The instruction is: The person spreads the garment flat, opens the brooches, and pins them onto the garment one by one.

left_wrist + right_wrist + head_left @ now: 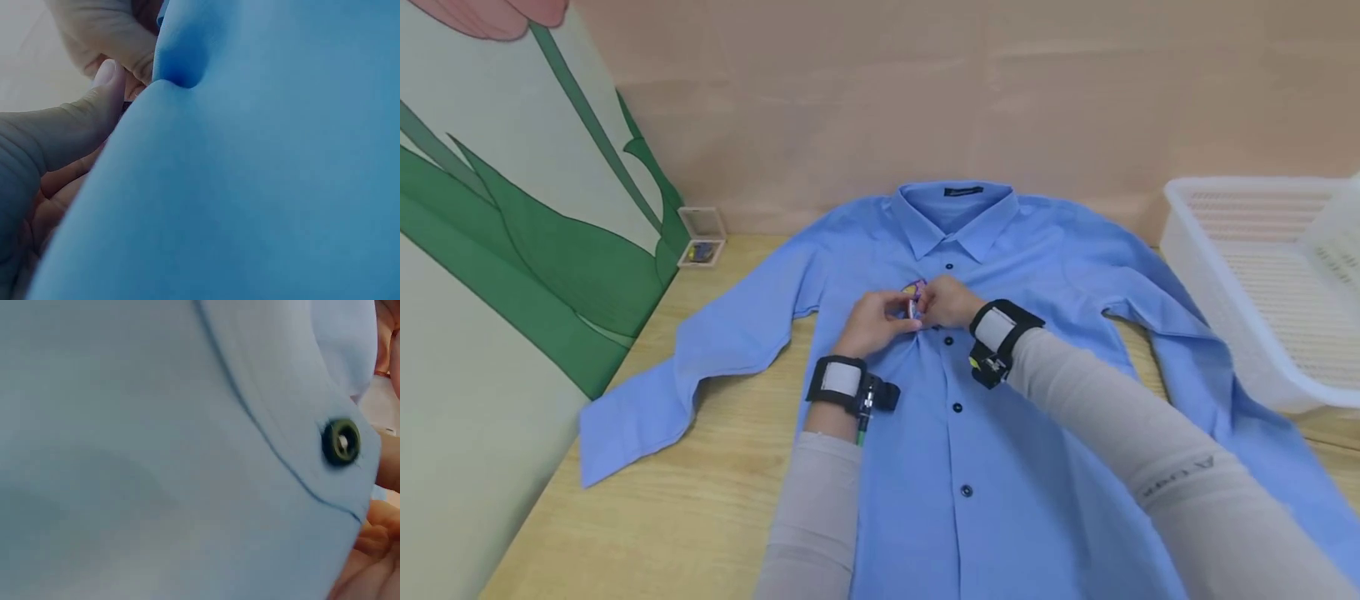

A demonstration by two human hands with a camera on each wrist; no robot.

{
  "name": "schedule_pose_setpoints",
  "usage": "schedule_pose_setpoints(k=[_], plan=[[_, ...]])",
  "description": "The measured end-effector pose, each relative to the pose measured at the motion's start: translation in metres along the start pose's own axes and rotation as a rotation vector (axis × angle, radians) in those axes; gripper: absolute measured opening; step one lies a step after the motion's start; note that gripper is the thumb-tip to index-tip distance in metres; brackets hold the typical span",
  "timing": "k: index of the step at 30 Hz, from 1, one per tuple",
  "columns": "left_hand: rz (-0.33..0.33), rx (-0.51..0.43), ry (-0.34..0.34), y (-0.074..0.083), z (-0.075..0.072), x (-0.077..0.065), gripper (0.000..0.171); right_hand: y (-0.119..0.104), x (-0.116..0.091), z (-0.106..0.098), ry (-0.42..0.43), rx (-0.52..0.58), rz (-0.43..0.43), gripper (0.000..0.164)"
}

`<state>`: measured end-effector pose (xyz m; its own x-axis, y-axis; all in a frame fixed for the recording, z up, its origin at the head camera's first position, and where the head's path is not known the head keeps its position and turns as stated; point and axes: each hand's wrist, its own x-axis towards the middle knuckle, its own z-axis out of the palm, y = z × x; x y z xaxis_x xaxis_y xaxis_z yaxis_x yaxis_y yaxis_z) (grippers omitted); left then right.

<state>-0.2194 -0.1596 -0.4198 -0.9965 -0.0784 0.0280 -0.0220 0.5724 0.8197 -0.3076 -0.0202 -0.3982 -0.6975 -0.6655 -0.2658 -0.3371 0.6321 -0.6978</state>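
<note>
A light blue button-up shirt (895, 467) lies face up with its collar away from me. At the chest, left of the button row, a small colourful badge (913, 288) in purple and yellow shows between my hands. The left hand (872, 321) pinches it, with the thumb below and fingers above. My right hand (951, 302) has its fingers curled at the badge's right side, pinching there. Cloth is pulled up into a fold at the fingertips. In the right wrist view a dark button (341, 442) sits close to the fingers. Raised fabric hides most of the badge.
A small open box (702, 252) with little coloured items stands at the back left by the flower-patterned panel (527, 242). At the right is a white plastic basket (1232, 283), beside one shirt sleeve. Wood-grain table (700, 508) shows at the left.
</note>
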Motion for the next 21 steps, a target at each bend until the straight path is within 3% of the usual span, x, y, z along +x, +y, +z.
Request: schedule_pose_setpoints(k=[7,13,17,21], plan=[[-0.006,-0.099,0.023,-0.004,-0.002,0.002,0.044,0.015,-0.001,-0.011,-0.085,0.111,-0.066,0.011],[0.026,-0.153,0.025,-0.003,-0.004,0.001,0.041,0.019,-0.005,-0.012,-0.034,0.111,-0.154,0.011],[0.029,-0.165,0.023,-0.002,-0.003,0.001,0.041,0.019,-0.004,-0.013,-0.02,0.079,-0.171,0.012],[0.037,-0.233,0.034,-0.001,-0.003,0.002,0.044,0.022,-0.001,-0.016,0.006,0.091,-0.202,0.016]])
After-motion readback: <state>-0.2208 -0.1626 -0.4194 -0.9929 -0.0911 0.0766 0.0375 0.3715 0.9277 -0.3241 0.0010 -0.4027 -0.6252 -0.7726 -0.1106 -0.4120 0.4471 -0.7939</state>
